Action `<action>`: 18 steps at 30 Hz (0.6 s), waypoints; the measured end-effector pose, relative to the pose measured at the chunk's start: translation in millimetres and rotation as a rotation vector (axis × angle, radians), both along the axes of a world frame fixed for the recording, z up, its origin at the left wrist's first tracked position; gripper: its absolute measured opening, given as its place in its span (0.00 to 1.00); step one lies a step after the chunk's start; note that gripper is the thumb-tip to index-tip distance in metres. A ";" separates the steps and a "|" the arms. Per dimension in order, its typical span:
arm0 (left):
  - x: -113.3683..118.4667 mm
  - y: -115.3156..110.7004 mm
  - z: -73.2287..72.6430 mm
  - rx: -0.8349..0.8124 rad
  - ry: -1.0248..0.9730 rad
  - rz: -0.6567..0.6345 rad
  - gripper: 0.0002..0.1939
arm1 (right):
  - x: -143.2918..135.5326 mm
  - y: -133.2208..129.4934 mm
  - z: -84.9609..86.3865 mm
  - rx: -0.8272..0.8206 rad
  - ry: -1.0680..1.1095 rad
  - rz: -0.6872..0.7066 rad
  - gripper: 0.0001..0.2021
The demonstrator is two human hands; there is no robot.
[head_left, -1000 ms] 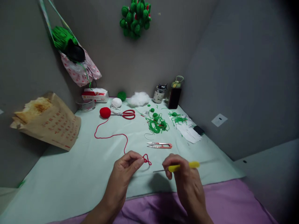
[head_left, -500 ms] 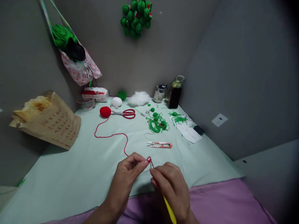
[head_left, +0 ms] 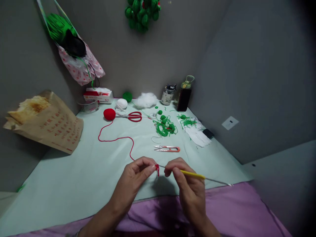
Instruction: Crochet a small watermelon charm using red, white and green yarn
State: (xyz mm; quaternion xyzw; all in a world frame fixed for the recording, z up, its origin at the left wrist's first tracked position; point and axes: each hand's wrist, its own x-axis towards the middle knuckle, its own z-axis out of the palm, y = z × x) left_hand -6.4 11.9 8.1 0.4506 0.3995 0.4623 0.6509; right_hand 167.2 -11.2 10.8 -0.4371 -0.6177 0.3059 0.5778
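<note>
Yellow-handled hook (head_left: 194,174) swung sideways, right hand (head_left: 189,189) gripping; left hand (head_left: 133,179) pinching bunched, dangling red yarn (head_left: 157,169).

Shows red on the yarn ball (head_left: 109,114) at nine o'clock, yellow on the tool handle (head_left: 194,174) at five. Scatters red dots over the pink pouch (head_left: 80,70) at ten, spreads purple across the cloth (head_left: 229,204) at four.

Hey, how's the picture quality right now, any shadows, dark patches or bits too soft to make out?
Head view: dim overall, blackening at the upper right corner; same head view: a soft shadow on the pale cloth between the left hand and right hand; head view again: the small red yarn piece is too soft to pick out single stitches.
</note>
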 end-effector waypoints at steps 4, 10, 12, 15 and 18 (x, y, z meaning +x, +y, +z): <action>-3.3 -0.6 1.0 0.041 0.044 -0.017 0.11 | 0.7 5.5 -2.4 -0.185 0.237 0.060 0.16; -3.8 -4.3 1.2 0.025 0.031 -0.035 0.10 | -7.0 10.2 -8.4 -0.315 0.493 0.125 0.15; -0.9 -5.0 2.3 0.017 0.017 -0.031 0.09 | -8.8 11.0 -10.3 -0.321 0.530 0.130 0.15; 2.7 -4.4 4.7 0.064 0.012 -0.054 0.09 | -9.4 11.6 -13.1 -0.272 0.513 0.138 0.13; 0.7 -4.4 5.1 0.096 0.056 -0.018 0.05 | -7.9 12.2 -14.5 -0.249 0.485 0.167 0.12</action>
